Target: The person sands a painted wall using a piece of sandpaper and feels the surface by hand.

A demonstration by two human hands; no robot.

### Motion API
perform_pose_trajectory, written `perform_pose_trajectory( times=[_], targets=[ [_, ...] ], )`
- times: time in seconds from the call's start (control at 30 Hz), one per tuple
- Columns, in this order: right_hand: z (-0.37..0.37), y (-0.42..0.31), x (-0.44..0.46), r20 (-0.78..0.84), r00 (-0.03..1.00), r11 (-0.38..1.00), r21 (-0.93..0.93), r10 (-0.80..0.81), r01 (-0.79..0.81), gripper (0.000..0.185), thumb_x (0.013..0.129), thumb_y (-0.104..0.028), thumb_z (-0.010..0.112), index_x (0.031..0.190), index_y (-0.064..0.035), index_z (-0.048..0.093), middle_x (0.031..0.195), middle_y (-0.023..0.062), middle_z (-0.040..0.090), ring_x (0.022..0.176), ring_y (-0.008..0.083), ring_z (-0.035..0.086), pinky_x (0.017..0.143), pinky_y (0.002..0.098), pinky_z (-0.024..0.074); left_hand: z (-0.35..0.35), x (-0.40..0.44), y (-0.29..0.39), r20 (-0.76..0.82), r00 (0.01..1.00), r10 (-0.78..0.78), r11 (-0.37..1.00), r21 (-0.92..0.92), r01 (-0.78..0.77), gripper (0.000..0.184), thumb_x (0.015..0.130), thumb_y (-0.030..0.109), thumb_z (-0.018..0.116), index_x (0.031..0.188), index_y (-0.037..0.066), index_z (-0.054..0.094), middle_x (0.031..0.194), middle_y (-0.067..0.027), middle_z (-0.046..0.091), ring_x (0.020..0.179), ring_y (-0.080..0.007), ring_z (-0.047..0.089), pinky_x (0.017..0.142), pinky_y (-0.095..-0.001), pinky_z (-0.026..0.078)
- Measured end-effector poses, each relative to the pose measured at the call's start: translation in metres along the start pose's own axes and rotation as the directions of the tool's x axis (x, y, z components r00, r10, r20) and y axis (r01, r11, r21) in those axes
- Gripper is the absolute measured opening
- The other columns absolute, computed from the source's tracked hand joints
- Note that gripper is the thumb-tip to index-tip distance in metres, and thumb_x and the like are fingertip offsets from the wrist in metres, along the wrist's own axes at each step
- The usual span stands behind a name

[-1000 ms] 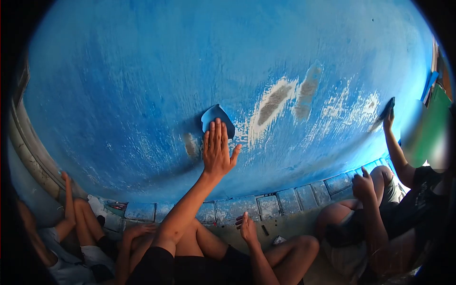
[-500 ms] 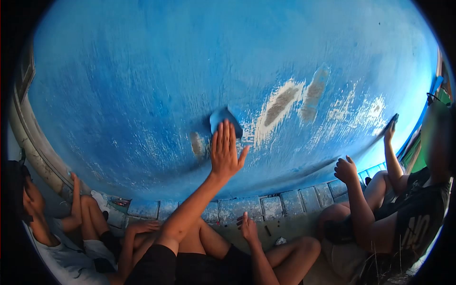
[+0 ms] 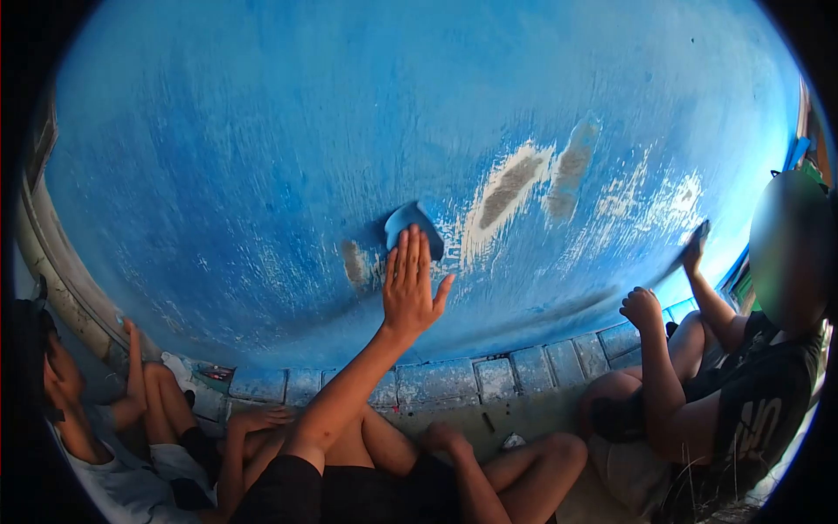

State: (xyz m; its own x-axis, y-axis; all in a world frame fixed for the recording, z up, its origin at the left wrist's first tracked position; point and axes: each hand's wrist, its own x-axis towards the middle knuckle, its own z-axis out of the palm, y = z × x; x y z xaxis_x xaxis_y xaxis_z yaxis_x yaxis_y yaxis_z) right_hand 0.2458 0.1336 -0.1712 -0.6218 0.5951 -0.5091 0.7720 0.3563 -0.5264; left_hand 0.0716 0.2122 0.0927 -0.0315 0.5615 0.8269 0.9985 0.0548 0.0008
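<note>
My left hand (image 3: pixel 410 284) lies flat against a blue wall (image 3: pixel 288 113), fingers together and thumb out to the side. Under its fingertips is a sheet of blue-grey sandpaper (image 3: pixel 407 218), its upper corners curling off the wall. Around it the paint is scuffed, with a small grey bare spot (image 3: pixel 353 262) to the left and a larger worn patch (image 3: pixel 511 190) up to the right. My right hand (image 3: pixel 443 437) is low by my lap, near my bent leg. Its fingers point down and are too dark and blurred to make out.
To the right sits a person in a dark shirt (image 3: pixel 768 410), one hand holding a dark pad (image 3: pixel 701 234) at the wall. Another person (image 3: pixel 105 454) sits at the left with a hand near the wall. Grey blocks (image 3: pixel 436 382) line the wall's foot.
My right hand has dropped from a raised position toward my lap. My left hand and the sandpaper have barely shifted. The right-hand person's pad has moved slightly left and down.
</note>
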Motion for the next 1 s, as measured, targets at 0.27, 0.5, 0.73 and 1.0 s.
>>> perform_pose_trajectory(
  times=[0.27,0.5,0.73,1.0],
  targets=[
    [0.039,0.025,0.035,0.078,0.996,0.995,-0.088,-0.046,0.052,0.046,0.081,-0.041,0.062,0.101,-0.0009,0.073,0.11,0.024,0.067,0.106,0.0401,0.064,0.093,0.0448,0.0499,0.051,-0.091,-0.018,0.137,0.991,-0.005,1.0,0.016,0.002,0.075,0.099,0.046,0.047,0.146,-0.01,0.03,0.154,-0.0257,0.027,0.145,-0.038,0.024,0.117,-0.0485,0.022],
    [0.014,0.009,0.012,0.096,0.995,0.998,-0.058,-0.011,0.016,0.046,0.085,-0.043,0.056,0.103,-0.0034,0.073,0.113,0.0231,0.066,0.108,0.0388,0.063,0.096,0.0437,0.0484,-0.018,0.05,0.0,-0.098,0.995,-0.008,0.998,0.058,0.014,0.076,0.099,0.046,0.044,0.146,-0.012,0.026,0.155,-0.0286,0.021,0.146,-0.0399,0.018,0.117,-0.0505,0.019],
    [0.028,0.022,0.028,0.178,0.979,0.987,-0.113,-0.095,0.117,0.046,0.087,-0.043,0.056,0.109,-0.0064,0.071,0.117,0.0212,0.065,0.111,0.0388,0.061,0.098,0.0442,0.0474,0.045,-0.053,-0.004,0.074,0.997,0.009,0.997,0.082,-0.015,0.079,0.099,0.049,0.043,0.146,-0.013,0.027,0.155,-0.0296,0.022,0.146,-0.041,0.019,0.118,-0.0506,0.017],
    [0.022,0.009,0.018,0.135,0.989,0.998,-0.024,-0.061,0.065,0.047,0.087,-0.043,0.055,0.112,-0.0074,0.07,0.118,0.0204,0.065,0.112,0.0385,0.061,0.1,0.0442,0.0458,0.026,-0.029,-0.008,0.059,0.998,-0.026,1.0,-0.012,0.027,0.079,0.099,0.049,0.043,0.147,-0.011,0.024,0.156,-0.0291,0.019,0.146,-0.0411,0.016,0.117,-0.0517,0.017]
  ],
)
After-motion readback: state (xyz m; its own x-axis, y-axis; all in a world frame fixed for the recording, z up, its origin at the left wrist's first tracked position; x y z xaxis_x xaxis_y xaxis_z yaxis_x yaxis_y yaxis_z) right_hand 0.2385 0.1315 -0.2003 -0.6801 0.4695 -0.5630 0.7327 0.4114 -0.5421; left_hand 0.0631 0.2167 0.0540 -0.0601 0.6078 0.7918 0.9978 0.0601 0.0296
